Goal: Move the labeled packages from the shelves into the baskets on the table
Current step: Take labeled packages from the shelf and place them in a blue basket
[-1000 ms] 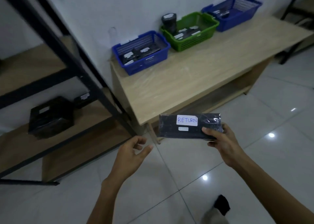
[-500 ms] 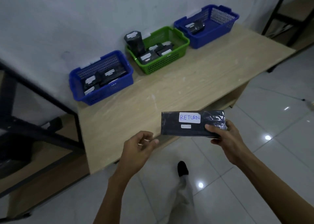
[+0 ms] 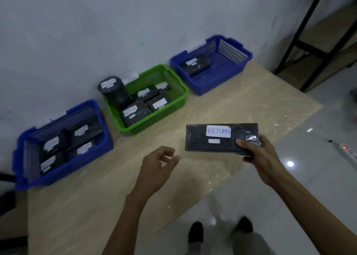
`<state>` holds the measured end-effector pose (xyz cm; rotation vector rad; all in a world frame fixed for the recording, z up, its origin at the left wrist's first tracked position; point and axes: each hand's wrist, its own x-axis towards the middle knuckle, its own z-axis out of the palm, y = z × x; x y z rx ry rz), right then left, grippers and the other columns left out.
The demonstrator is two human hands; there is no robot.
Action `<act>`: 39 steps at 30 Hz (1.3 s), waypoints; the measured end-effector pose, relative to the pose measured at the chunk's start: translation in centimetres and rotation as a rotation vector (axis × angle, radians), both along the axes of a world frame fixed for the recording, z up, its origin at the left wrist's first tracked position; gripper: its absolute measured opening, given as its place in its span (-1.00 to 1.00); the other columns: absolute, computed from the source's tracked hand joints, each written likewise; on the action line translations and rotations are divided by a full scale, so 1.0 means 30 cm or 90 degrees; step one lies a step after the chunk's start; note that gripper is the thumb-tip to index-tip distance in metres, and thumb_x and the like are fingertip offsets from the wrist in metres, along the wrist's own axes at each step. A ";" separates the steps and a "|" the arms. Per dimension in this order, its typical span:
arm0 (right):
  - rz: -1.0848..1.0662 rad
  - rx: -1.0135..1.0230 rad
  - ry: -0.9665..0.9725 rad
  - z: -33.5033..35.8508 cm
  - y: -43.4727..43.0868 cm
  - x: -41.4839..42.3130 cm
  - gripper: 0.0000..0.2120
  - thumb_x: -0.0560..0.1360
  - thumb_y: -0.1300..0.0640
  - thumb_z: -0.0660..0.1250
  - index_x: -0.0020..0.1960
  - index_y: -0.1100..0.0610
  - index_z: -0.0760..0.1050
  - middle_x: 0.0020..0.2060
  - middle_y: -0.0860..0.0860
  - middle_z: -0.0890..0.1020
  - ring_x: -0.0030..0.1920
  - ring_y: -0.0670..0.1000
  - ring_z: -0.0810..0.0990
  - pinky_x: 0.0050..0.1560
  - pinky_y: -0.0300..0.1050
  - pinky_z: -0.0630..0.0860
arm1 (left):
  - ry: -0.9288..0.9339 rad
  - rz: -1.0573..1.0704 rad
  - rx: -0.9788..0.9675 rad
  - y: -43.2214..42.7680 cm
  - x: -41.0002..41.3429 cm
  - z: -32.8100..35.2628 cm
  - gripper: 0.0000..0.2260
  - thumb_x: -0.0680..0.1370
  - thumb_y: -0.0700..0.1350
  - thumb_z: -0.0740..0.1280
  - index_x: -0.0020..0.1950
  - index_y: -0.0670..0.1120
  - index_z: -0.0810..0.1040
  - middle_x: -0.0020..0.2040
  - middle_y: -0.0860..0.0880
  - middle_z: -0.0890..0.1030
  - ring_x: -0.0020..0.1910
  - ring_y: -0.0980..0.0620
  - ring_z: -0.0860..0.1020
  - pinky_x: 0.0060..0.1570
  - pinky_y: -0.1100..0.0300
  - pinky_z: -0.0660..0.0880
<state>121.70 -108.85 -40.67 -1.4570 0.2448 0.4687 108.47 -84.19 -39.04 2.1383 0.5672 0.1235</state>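
RETURN package (image 3: 199, 139) in grip of right hand (image 3: 263, 159) above table (image 3: 231, 107); left hand (image 3: 154, 168) loose, empty.

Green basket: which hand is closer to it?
Left. The left hand hovers empty just in front of the green basket; the right hand, gripping the RETURN package, is farther off to the right.

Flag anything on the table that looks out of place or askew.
One tall package stands on end at the green basket's far left corner, poking well above the rim, while the other packages lie flat. Nothing else stands out.
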 end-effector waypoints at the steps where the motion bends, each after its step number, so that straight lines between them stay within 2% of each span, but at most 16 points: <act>1: 0.007 0.002 -0.004 -0.003 -0.001 0.069 -0.43 0.16 0.05 0.50 0.12 0.08 0.42 -0.15 0.00 0.63 -0.22 -0.01 0.58 -0.28 -0.12 0.42 | 0.000 0.005 0.001 -0.005 0.063 -0.002 -0.88 0.48 -0.01 0.43 -0.03 0.01 0.60 -0.11 0.16 0.63 -0.19 0.26 0.56 -0.21 0.30 0.47; 6: 0.051 0.016 0.011 -0.030 -0.011 0.424 -0.44 0.21 0.10 0.55 0.14 0.08 0.41 -0.14 0.01 0.62 -0.22 -0.02 0.58 -0.29 -0.13 0.42 | 0.009 0.054 0.033 -0.069 0.346 -0.025 -0.87 0.48 0.00 0.43 -0.03 -0.01 0.60 -0.11 0.16 0.62 -0.20 0.29 0.55 -0.25 0.37 0.44; 9: 0.077 0.014 0.018 -0.030 -0.029 0.622 -0.56 0.33 0.18 0.50 0.14 0.09 0.41 -0.13 0.01 0.61 -0.23 -0.03 0.57 -0.30 -0.13 0.41 | 0.010 0.107 0.024 -0.131 0.493 -0.023 -0.90 0.48 -0.01 0.43 -0.05 0.01 0.60 -0.15 0.16 0.63 -0.22 0.28 0.55 -0.23 0.33 0.47; 18: 0.186 -0.028 0.000 -0.023 0.046 1.111 -0.56 0.34 0.15 0.50 0.13 0.12 0.40 -0.09 0.04 0.61 -0.21 -0.01 0.59 -0.28 -0.11 0.45 | 0.019 0.208 -0.037 -0.178 0.846 -0.069 -0.92 0.48 -0.08 0.44 -0.05 0.00 0.59 -0.16 0.18 0.61 -0.26 0.31 0.52 -0.28 0.45 0.41; 21: 0.194 -0.048 -0.015 -0.014 0.097 1.232 -0.54 0.34 0.13 0.51 0.16 0.14 0.40 -0.06 0.04 0.62 -0.19 -0.01 0.60 -0.26 -0.11 0.48 | 0.031 0.223 -0.031 -0.131 0.959 -0.100 -0.88 0.48 -0.08 0.44 -0.01 0.00 0.59 -0.12 0.12 0.63 -0.21 0.28 0.54 -0.26 0.49 0.38; 23: 0.193 -0.059 -0.034 -0.011 0.135 1.310 -0.53 0.33 0.14 0.51 0.17 0.15 0.41 -0.05 0.03 0.61 -0.19 -0.02 0.59 -0.27 -0.12 0.48 | 0.027 0.236 0.003 -0.105 1.030 -0.114 -0.81 0.48 -0.10 0.44 0.08 -0.04 0.58 -0.04 0.08 0.61 -0.10 0.19 0.54 -0.22 0.51 0.33; 28: 0.251 -0.102 -0.045 -0.030 0.267 1.476 -0.49 0.33 0.13 0.52 0.19 0.17 0.39 -0.04 0.01 0.60 -0.19 -0.03 0.58 -0.32 -0.14 0.47 | -0.008 0.284 0.082 -0.054 1.186 -0.149 -0.62 0.48 -0.06 0.45 0.24 -0.13 0.50 0.10 0.01 0.48 0.12 0.06 0.46 0.07 0.31 0.32; 31: 0.286 -0.134 -0.026 -0.068 0.349 1.536 -0.51 0.34 0.16 0.51 0.17 0.15 0.35 -0.08 -0.03 0.56 -0.24 -0.09 0.55 -0.38 -0.21 0.45 | 0.026 0.301 0.124 -0.018 1.258 -0.190 -0.49 0.46 -0.05 0.46 0.35 -0.15 0.41 0.20 -0.07 0.45 0.22 0.00 0.40 0.15 0.26 0.30; 33: 0.308 -0.148 -0.015 -0.110 0.399 1.575 -0.50 0.35 0.16 0.51 0.19 0.17 0.36 -0.04 -0.01 0.56 -0.23 -0.10 0.53 -0.42 -0.25 0.47 | 0.063 0.314 0.144 0.003 1.304 -0.222 -0.44 0.46 -0.02 0.45 0.39 -0.12 0.35 0.23 -0.11 0.42 0.24 -0.05 0.40 0.15 0.14 0.39; 36: 0.346 -0.181 -0.007 -0.173 0.468 1.621 -0.49 0.37 0.17 0.50 0.23 0.20 0.36 -0.06 -0.02 0.54 -0.23 -0.15 0.50 -0.49 -0.37 0.42 | 0.131 0.325 0.159 0.010 1.361 -0.252 -0.37 0.48 0.03 0.41 0.46 -0.10 0.24 0.26 -0.12 0.38 0.22 -0.14 0.43 0.06 -0.04 0.49; 39: 0.371 -0.195 0.024 -0.241 0.513 1.661 -0.52 0.39 0.14 0.49 0.22 0.18 0.38 -0.02 0.01 0.57 -0.19 -0.11 0.52 -0.43 -0.31 0.44 | 0.185 0.343 0.190 0.014 1.404 -0.270 -0.31 0.51 0.04 0.37 0.52 -0.09 0.11 0.34 -0.14 0.34 0.20 -0.17 0.47 0.00 -0.07 0.49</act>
